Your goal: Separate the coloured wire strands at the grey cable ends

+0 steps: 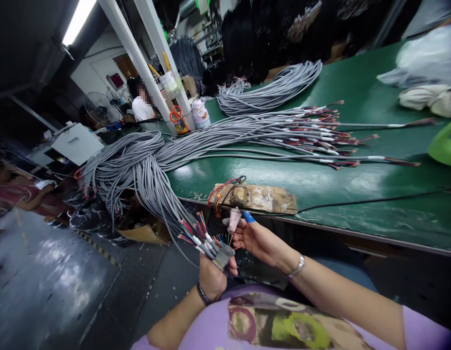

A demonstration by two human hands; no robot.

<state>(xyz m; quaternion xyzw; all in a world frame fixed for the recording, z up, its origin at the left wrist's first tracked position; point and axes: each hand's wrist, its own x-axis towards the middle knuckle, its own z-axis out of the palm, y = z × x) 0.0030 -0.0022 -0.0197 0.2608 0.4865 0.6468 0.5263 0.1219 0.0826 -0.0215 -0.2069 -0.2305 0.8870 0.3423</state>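
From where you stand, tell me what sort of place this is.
Probably a cable workshop: grey cables with bared coloured wires lie on a green workbench, and the left hand grips more cable ends.

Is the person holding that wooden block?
No, the wooden block lies on the green table, while the left hand holds a bundle of cables.

dim room, uneven light. tube lamp (pixel 79 22) upper left blown out white. glare patches on worktop (pixel 313 182), mostly toward near edge; patchy shine on floor (pixel 65 287) to its left. near-black beyond far edge, deep shadow under near edge. plastic bag (pixel 429 58) at far right corner washed pale. wide-angle distortion: posts (pixel 154 29) lean, frame edges stretched, soft. left hand (pixel 213 279) and right hand (pixel 260 243) lit evenly, fairly clear; wire tips (pixel 225 239) too fine to separate. pixel blocks over two heads (pixel 141 90), left side.
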